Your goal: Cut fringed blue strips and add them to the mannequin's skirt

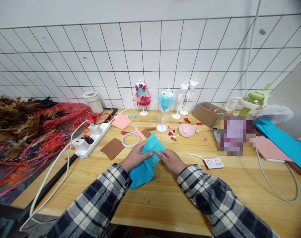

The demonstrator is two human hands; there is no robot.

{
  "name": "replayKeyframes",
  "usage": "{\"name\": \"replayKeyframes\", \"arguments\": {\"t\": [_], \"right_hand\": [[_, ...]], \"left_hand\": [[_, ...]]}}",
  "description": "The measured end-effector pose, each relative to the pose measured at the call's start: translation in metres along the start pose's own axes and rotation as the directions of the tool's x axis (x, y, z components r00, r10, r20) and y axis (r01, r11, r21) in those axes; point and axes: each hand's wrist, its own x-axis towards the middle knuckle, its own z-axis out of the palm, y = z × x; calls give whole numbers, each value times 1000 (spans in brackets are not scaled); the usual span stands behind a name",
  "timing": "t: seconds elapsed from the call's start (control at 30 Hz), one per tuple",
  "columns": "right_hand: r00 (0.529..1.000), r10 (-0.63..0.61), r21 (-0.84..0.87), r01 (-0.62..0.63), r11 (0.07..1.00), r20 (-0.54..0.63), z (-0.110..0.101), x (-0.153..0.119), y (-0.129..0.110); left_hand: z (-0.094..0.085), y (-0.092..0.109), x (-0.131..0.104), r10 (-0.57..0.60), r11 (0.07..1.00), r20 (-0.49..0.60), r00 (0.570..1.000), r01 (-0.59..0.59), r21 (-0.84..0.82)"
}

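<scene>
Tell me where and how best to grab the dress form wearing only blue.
Pinch its slim white stem, probably from the near side: it stands upright, the blue dress flares out above, and the other dress forms stand farther back.

Head camera faces forward, down over the table (170, 206).

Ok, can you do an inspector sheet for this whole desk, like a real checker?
Surface: wooden table, with scraps scattered on it.
Job's things: blue sheet, in both hands; four small mannequins beyond, one in a red, pink and blue dress, one with blue material around it.
Clutter: tape roll, brown square, pink bowl, cardboard box.
Grippers: left hand and right hand pinch the sheet.
Cables: white ones by the power strip; another loops at right.
Surroundings: tiled wall; brown feathers at left.
</scene>
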Motion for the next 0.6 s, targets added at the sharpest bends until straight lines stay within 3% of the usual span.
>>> {"name": "replayKeyframes", "arguments": {"t": [0.37, 0.6], "right_hand": [[999, 44, -39, -44, 998, 7, -1, -2, -5], [1000, -5, -24, 5, 1000, -11, -3, -2, -2]], "left_hand": [[0, -2, 1, 0, 1000, 2, 1000, 0, -6], [-2, -2, 1, 10, 1000, 4, 1000, -10, -27]]}}
